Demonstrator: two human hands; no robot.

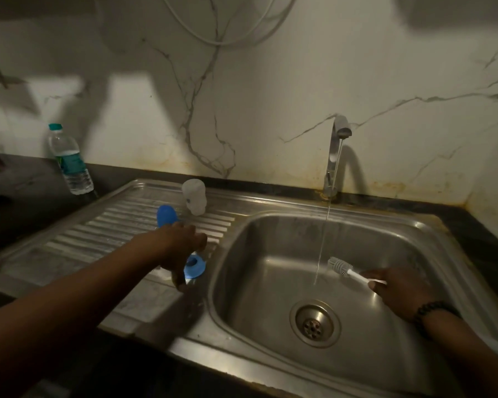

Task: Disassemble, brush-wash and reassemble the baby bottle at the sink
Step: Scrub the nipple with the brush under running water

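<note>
The baby bottle lies in parts on the steel drainboard (104, 237). Its clear body (194, 196) stands at the back, with a blue cap (167, 215) in front of it. A blue collar ring (195, 267) lies near the basin's edge. My left hand (179, 248) hovers palm down right over the ring, thumb and fingers apart; whether it touches the ring is unclear. My right hand (397, 291) is inside the sink basin (270, 311) and grips the white handle of the bottle brush (341, 267). The brush head points left, close to the water stream.
The tap (335, 156) at the back is running; a thin stream falls into the basin near the drain (314, 326). A plastic water bottle (69, 162) with a teal cap stands on the dark counter at the left. A marble wall rises behind.
</note>
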